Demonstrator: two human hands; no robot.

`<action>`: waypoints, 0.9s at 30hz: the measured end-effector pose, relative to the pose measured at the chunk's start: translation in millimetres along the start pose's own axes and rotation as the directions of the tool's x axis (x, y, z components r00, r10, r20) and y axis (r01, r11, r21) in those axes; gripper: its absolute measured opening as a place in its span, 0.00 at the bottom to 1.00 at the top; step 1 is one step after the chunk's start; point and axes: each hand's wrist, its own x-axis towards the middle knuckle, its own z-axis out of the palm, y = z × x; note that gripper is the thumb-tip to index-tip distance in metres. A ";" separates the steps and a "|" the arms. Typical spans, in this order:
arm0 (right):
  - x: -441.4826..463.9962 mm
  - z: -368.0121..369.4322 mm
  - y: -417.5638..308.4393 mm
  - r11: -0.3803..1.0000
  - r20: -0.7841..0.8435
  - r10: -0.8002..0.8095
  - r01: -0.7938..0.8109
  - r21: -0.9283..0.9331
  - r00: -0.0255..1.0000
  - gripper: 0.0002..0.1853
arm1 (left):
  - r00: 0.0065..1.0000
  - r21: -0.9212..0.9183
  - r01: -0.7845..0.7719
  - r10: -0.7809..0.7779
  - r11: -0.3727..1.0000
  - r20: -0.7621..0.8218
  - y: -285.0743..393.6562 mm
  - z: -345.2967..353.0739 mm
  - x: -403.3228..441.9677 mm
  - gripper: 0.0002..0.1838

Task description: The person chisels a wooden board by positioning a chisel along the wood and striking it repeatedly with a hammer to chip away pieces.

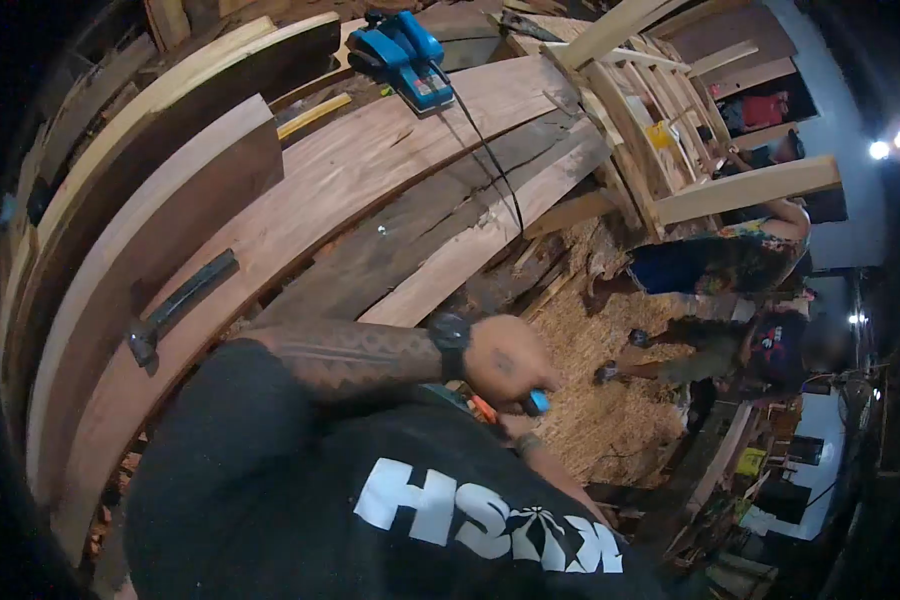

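Note:
My left hand (510, 358), with a dark watch on its wrist, is closed in front of my black shirt. A dark object with a bright blue end (538, 401) sticks out of its fist; its kind cannot be made out. Just below is my right hand (516, 426), mostly hidden behind the left, its fingers out of sight. Something orange-red (483, 409) shows between the hands and the shirt, partly covered. On the long curved plank (340, 180) beside me lies a hammer (182, 298). Farther along it stands a blue belt sander (400, 62) with a black cord.
Curved timber pieces (170, 190) stand on edge beside the plank. Wood shavings (600, 370) cover the floor. Two people (720, 262) stand nearby, and another is partly visible behind a wooden frame (660, 120). The view is turned sideways.

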 end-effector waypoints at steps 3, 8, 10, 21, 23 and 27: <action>-23.3 -6.0 -49.2 0.718 0.011 0.011 0.000 -0.696 1.000 0.32 | 0.926 0.158 0.305 -0.331 0.939 0.183 -20.7 -23.9 -28.9 0.16; -27.2 6.6 -50.8 0.787 0.024 -0.036 0.043 -0.616 0.999 0.33 | 0.890 0.273 0.408 -0.446 0.872 0.094 -38.8 -20.2 -49.8 0.19; -18.2 10.3 -38.8 0.765 0.051 -0.039 0.063 -0.641 0.998 0.32 | 0.892 0.262 0.417 -0.447 0.870 0.063 -41.9 -17.8 -54.5 0.20; 15.2 9.1 13.0 0.755 0.099 -0.032 0.089 -0.649 0.995 0.31 | 0.903 0.206 0.418 -0.429 0.885 0.009 -60.6 -18.9 -60.6 0.14; 12.6 8.3 11.6 0.773 0.091 0.012 0.048 -0.633 0.996 0.31 | 0.875 0.219 0.460 -0.481 0.861 0.054 -63.0 -17.9 -58.4 0.14; 15.3 10.0 13.2 0.788 0.102 0.035 0.035 -0.615 0.994 0.31 | 0.885 0.213 0.449 -0.465 0.868 0.029 -70.3 -11.9 -61.1 0.14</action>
